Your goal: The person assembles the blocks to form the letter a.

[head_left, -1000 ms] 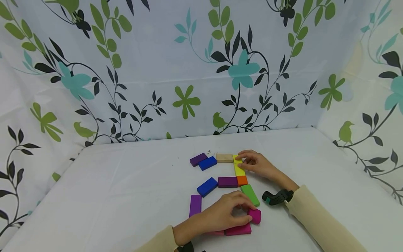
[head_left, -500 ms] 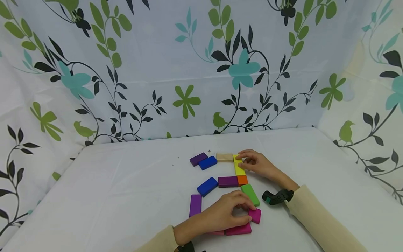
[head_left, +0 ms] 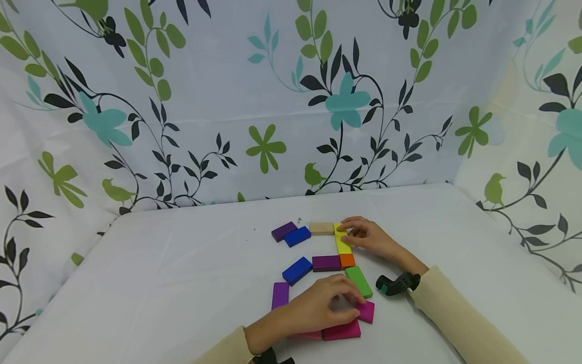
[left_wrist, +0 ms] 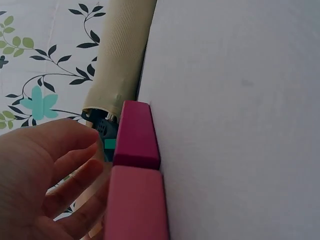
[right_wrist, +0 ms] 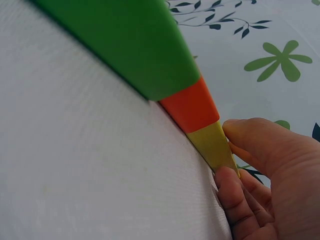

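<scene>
Nearest me, pink block butts onto a long magenta block, the left wrist across part of the pink one. Left hand just beyond, thumb and finger pinching the small magenta block at the right. That arm also hides the near end of the purple block on the left. Green block past the fingertips, slanted, dark wristband to its right. Next out: near blue block, plum block, orange block, in a row left to right. Right hand grips the yellow block, which runs away from the orange one; fingers cover some of it. Far row: wooden block meeting the yellow, far blue block, dark purple block. Leaf-print cloth behind the white table.
</scene>
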Action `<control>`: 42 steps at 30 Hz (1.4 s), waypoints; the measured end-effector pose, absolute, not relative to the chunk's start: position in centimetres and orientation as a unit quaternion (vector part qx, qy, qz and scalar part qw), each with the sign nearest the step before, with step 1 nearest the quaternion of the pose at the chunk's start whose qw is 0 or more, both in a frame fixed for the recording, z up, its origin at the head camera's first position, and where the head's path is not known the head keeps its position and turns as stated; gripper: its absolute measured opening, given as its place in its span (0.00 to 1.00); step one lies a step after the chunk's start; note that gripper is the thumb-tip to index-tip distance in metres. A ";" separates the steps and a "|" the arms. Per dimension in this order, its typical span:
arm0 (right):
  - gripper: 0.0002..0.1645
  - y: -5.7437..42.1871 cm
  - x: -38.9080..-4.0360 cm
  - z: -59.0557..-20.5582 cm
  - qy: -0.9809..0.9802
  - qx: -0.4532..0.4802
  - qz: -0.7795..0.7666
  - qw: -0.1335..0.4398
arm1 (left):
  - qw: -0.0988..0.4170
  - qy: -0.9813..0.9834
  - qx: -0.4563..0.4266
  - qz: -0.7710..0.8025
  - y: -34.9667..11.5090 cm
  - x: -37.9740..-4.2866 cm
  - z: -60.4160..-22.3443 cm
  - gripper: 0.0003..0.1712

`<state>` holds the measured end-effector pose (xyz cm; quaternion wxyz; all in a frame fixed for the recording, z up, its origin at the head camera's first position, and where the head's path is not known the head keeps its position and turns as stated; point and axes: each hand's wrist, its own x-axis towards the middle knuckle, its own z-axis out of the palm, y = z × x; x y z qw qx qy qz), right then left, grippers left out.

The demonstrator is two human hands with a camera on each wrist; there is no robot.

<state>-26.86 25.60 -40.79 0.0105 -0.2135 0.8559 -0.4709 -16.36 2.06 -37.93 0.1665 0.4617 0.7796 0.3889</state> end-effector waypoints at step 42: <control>0.19 25.4 -26.6 -40.5 0.860 -0.206 -0.466 0.012 | 0.177 0.826 0.461 0.273 2.1 -16.3 -37.3 0.25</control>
